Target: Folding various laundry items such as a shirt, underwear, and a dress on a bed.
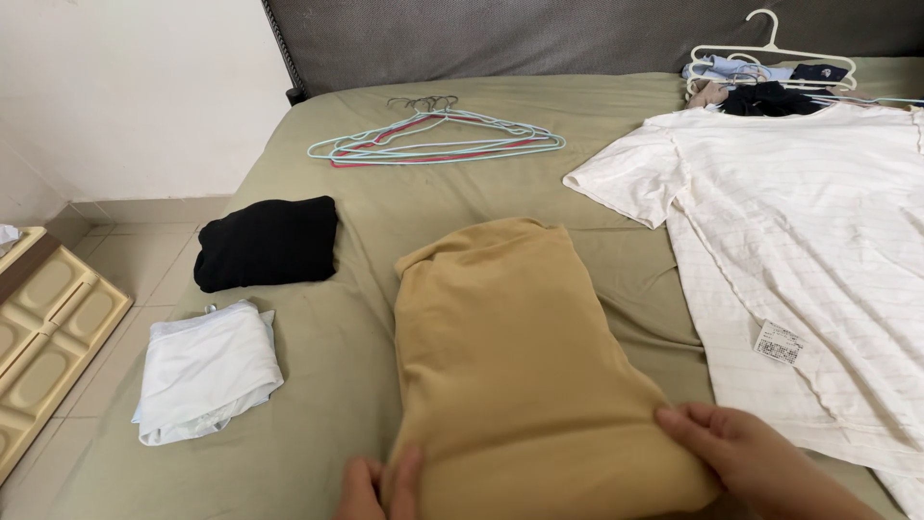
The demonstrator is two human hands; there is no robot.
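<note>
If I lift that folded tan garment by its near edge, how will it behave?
The tan garment looks like soft knit, so it would probably droop and unfold. It is likely light. Both hands, left and right, press its near edge on the green sheet, where it may drag, not slide.

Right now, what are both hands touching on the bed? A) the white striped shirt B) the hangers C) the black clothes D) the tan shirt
D: the left hand and right hand both rest on the near edge of the folded tan shirt; the other things lie apart from them.
</note>
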